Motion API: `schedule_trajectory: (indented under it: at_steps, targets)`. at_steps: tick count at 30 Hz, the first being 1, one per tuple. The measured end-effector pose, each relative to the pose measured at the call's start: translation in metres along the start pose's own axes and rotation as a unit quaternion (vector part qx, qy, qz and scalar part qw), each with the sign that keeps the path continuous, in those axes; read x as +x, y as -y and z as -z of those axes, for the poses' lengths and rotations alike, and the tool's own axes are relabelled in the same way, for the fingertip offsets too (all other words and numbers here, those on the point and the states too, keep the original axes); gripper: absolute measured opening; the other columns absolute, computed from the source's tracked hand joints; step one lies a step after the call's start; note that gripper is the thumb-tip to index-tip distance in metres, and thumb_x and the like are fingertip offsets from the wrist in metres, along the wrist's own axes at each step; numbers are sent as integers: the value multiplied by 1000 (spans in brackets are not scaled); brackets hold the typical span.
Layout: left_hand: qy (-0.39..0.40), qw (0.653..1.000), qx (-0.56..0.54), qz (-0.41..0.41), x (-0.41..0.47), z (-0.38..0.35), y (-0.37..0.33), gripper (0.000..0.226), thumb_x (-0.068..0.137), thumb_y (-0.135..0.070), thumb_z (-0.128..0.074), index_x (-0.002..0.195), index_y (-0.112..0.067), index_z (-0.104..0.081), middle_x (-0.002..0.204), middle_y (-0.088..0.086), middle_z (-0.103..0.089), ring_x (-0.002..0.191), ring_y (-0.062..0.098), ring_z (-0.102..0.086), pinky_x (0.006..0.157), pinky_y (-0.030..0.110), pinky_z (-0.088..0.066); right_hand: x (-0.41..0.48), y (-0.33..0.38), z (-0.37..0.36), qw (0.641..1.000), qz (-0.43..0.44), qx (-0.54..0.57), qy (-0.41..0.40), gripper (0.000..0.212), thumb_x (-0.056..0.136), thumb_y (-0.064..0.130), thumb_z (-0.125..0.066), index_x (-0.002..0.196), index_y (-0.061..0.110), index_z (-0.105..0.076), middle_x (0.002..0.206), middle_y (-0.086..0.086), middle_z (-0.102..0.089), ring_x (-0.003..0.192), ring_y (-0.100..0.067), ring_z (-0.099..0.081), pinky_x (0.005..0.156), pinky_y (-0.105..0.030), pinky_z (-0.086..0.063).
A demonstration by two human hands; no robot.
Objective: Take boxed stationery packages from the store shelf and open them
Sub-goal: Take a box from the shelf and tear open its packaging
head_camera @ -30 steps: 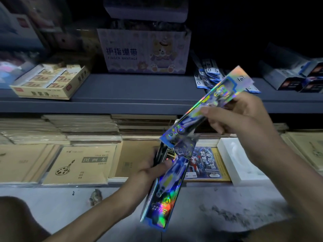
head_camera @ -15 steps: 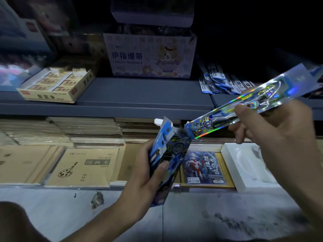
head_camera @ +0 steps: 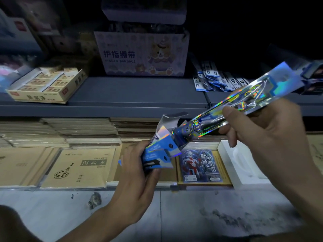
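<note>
My left hand (head_camera: 138,173) grips a blue holographic box (head_camera: 160,151) whose top flaps stand open, tilted toward the right. A long shiny holographic inner package (head_camera: 244,103) sticks out of that open end, slanting up to the right. My right hand (head_camera: 265,135) holds this inner package near its middle, thumb on top and fingers curled under it. Its lower tip is still at the mouth of the box.
Stacks of tan sketchbooks (head_camera: 78,165) fill the lower shelf, with a hero card pack (head_camera: 201,165) and a white foam tray (head_camera: 244,165) to the right. The grey upper shelf (head_camera: 131,95) carries an eraser box (head_camera: 47,86), a finger bandage carton (head_camera: 141,53) and blue blister packs (head_camera: 213,81).
My right hand has drawn the shiny inner package further up and right out of the box. My left hand has turned the box more upright and gripped it lower, its flaps splayed open.
</note>
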State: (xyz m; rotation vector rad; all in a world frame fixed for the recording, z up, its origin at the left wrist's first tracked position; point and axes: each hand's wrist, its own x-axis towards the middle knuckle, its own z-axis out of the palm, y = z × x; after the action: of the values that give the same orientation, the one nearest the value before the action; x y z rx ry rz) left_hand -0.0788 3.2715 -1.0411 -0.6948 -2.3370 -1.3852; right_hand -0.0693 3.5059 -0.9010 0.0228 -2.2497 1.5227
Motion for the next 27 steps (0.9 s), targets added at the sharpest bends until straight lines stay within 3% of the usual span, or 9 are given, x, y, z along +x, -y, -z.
schedule_trajectory:
  at_steps: [2,4,7,12,14,16,18,23,27]
  targets:
    - [-10,999,18,-30,1,-1,-2,47,97,-30,-51,140,-31,-34,129,-27,-35,104,28,-47,84,52,-46,-5,7,-2,1000,3,29,8,26,93,17,-73,72,7,-61,48,-3,-60,58,-37,-65,50,-30,-48]
    - [-16,998,36,-51,1,-1,-1,50,96,-28,-52,142,-29,-32,133,-30,-32,106,25,-45,83,50,-47,-6,3,-8,999,-13,31,22,28,88,26,-69,67,11,-60,48,-3,-60,60,-38,-66,53,-35,-51]
    - [-17,997,54,-56,-2,-3,1,53,95,-27,-52,144,-28,-32,134,-30,-30,109,20,-43,82,50,-48,-11,-13,-26,997,-18,-54,56,35,87,36,-63,66,8,-60,49,-4,-60,53,-31,-61,55,-48,-52]
    - [-21,997,59,-36,-4,-10,1,56,94,-27,-50,147,-27,-32,132,-34,-30,103,23,-44,84,54,-47,-13,-27,-41,976,-8,-205,78,31,88,36,-74,73,12,-64,50,8,-57,45,-8,-49,46,-23,-36]
    - [-31,997,59,-25,0,-11,1,52,95,-29,-50,145,-28,-34,130,-36,-31,101,19,-43,86,49,-43,-8,-24,-38,987,-26,-146,63,28,86,37,-76,73,13,-70,55,7,-62,47,-4,-51,51,-24,-38]
    - [-38,997,58,-16,5,-11,1,49,97,-30,-49,144,-28,-35,126,-33,-34,101,18,-43,87,45,-40,-2,-19,-32,996,-39,-71,29,19,87,32,-77,81,14,-74,65,2,-70,56,-13,-63,58,-33,-49]
    - [-39,997,66,-16,8,-11,0,47,97,-30,-48,143,-25,-37,116,-26,-36,100,18,-42,88,42,-38,1,-16,-29,998,-44,-31,17,14,89,26,-77,86,12,-74,69,-4,-71,59,-20,-63,62,-39,-51]
    - [-38,997,65,-16,10,-8,-1,48,97,-27,-49,143,-18,-39,111,-13,-37,101,20,-42,85,43,-40,2,-15,-32,995,-84,13,47,5,87,17,-79,83,16,-76,67,-5,-69,54,-10,-55,56,-31,-46]
    - [-45,996,66,-26,11,-9,-4,48,97,-28,-47,143,-16,-37,113,-19,-35,99,24,-42,87,44,-39,2,-11,-31,990,-107,55,75,8,84,11,-81,79,16,-77,63,3,-69,50,-1,-54,55,-15,-44]
